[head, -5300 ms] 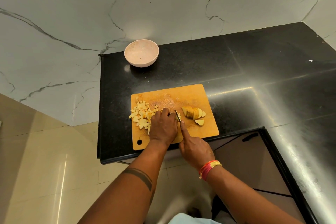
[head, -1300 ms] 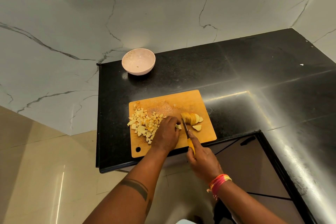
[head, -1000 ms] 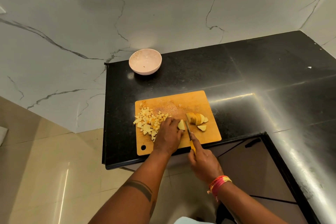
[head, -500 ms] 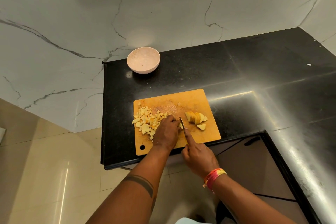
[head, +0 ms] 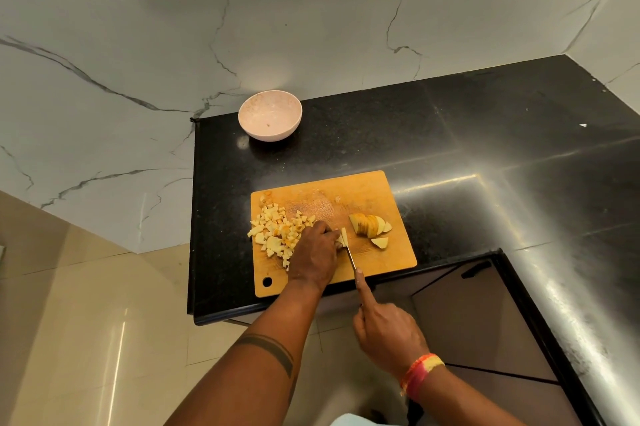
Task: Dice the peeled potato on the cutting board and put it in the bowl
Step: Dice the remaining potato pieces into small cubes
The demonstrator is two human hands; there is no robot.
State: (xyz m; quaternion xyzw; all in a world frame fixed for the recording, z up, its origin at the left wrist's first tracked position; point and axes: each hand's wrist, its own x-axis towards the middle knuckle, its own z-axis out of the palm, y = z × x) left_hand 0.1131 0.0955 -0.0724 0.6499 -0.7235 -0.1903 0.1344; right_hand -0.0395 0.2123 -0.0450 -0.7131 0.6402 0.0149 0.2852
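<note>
On the black polished stone desk lies a rectangular orange-brown wooden cutting board, set near the front edge. The person's left hand rests on the board with its fingers curled over a small pale piece of peeled potato, pinning it down. The right hand grips a thin-bladed knife, index finger stretched along its spine; the handle is hidden inside the fist, and the blade stands right against the held piece. A heap of small yellow potato cubes is spread over the left part of the board, partly under the left hand. To the right of the blade sits a fanned stack of uncut potato slices, with one loose wedge just beside it. A round pale pink bowl stands well apart from the board, at the back left corner of the desk against the white marble wall.
</note>
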